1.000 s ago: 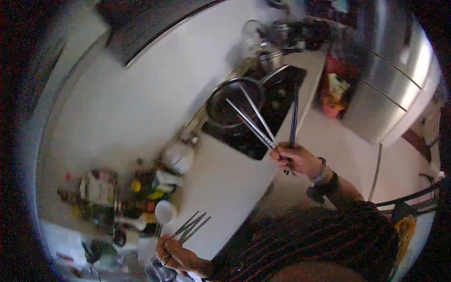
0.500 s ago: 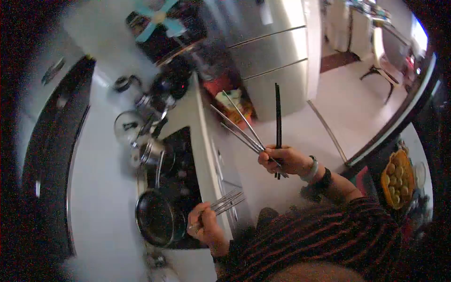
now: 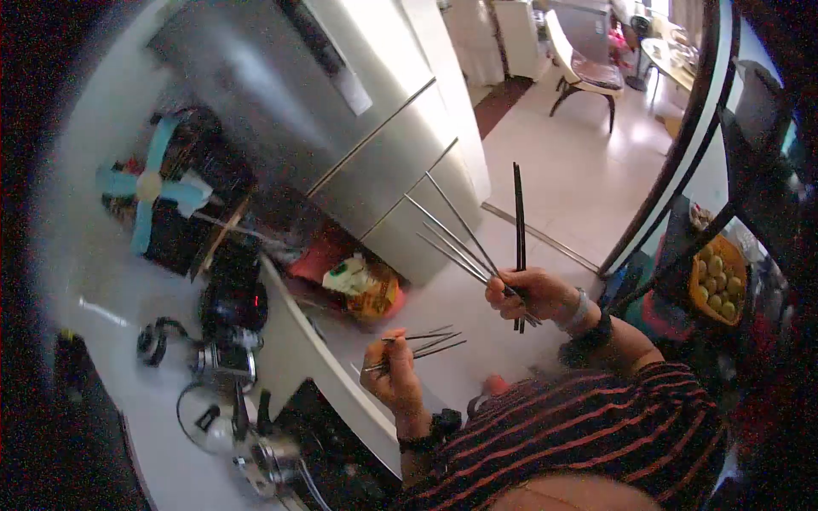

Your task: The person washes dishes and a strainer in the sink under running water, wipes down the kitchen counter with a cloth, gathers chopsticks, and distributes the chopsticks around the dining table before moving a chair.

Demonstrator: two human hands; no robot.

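Note:
My right hand (image 3: 537,294) is closed around a bundle of chopsticks over the floor. Several silver metal chopsticks (image 3: 456,247) fan out to the upper left from its fingers, while a pair of black chopsticks (image 3: 519,230) points almost straight up. Lower and to the left, my left hand (image 3: 394,375) is closed on several thin metal chopsticks (image 3: 434,342), whose ends stick out to the right. The two bundles are apart. Parts of both are hidden by my fingers.
At lower left, a stove (image 3: 319,443) and a metal pot (image 3: 268,460) stand on the white counter (image 3: 111,392). A steel refrigerator (image 3: 375,145) rises ahead, with a yellow bag (image 3: 366,289) near its base. A yellow basket (image 3: 733,311) of round items is at right.
The view has swung right, so the refrigerator and dining area show more and the frying pan has left the frame. Both hands still hold their chopsticks; the left hand's bundle sits closer to the right hand.

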